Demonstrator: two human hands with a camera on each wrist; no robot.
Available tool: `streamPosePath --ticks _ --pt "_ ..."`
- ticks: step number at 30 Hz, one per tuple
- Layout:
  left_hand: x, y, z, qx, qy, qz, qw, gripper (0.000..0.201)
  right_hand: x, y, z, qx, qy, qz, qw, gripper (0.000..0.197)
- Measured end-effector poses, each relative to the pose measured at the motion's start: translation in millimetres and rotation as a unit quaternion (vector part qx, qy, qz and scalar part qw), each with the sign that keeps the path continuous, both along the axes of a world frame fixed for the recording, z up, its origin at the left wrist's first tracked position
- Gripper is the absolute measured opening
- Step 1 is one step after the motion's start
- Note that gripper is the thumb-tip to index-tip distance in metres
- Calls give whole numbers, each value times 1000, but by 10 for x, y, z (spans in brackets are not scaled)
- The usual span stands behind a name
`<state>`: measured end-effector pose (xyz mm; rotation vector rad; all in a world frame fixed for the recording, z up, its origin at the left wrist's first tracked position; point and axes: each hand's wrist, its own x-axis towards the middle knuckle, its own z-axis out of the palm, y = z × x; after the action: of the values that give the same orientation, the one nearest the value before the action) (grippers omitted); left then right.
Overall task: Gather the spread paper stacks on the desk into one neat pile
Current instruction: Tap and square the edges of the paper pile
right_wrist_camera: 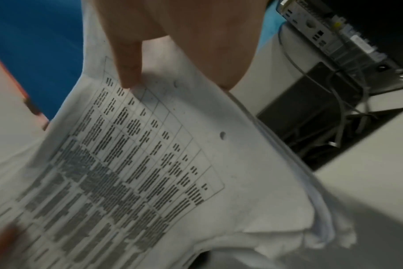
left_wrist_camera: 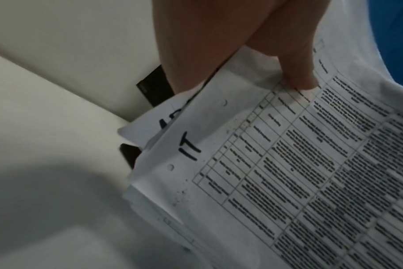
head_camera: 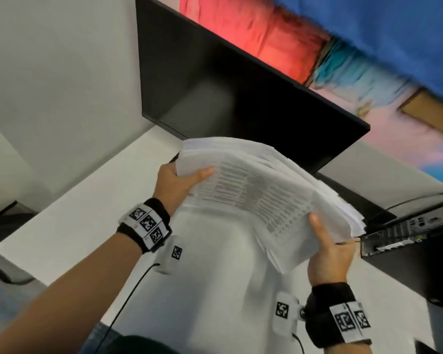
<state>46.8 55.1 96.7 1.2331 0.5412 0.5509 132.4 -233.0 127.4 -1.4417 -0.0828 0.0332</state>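
Pinching one short edge, the left hand [head_camera: 175,183] has its thumb on top of the paper pile [head_camera: 261,198] and its fingers underneath. That pile hangs in the air between the 2 hands, above the white desk [head_camera: 69,213] and in front of the dark monitor [head_camera: 215,80]. It looks floppy, fairly heavy and slippery: the middle bows upward and the sheet edges fan out unevenly. Its long axis runs from hand to hand. Gripping the opposite edge the same way, the right hand [head_camera: 327,254] steadies it; both short edges seem the best holds.
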Motion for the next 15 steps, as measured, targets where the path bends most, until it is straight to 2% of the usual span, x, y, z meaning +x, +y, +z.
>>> streamPosePath --ticks 2,5,8,9,12,15 --pt "-16 9 -165 -1 38 9 999 21 -39 -31 -246 -53 28 10 998 29" --pt "-22 27 -373 28 96 -15 995 30 -17 -130 -675 -126 148 19 981 27" --pt "-9 31 -471 28 125 -33 991 33 76 -203 -915 -163 233 5 959 61" --pt "4 39 -500 24 134 -36 990 36 101 -195 -930 -158 232 17 960 59" --pt "50 45 -497 12 150 -37 988 40 119 -117 -821 -126 203 54 970 30" --pt "78 15 -293 26 102 -38 994 22 169 -157 -668 -61 161 54 984 31"
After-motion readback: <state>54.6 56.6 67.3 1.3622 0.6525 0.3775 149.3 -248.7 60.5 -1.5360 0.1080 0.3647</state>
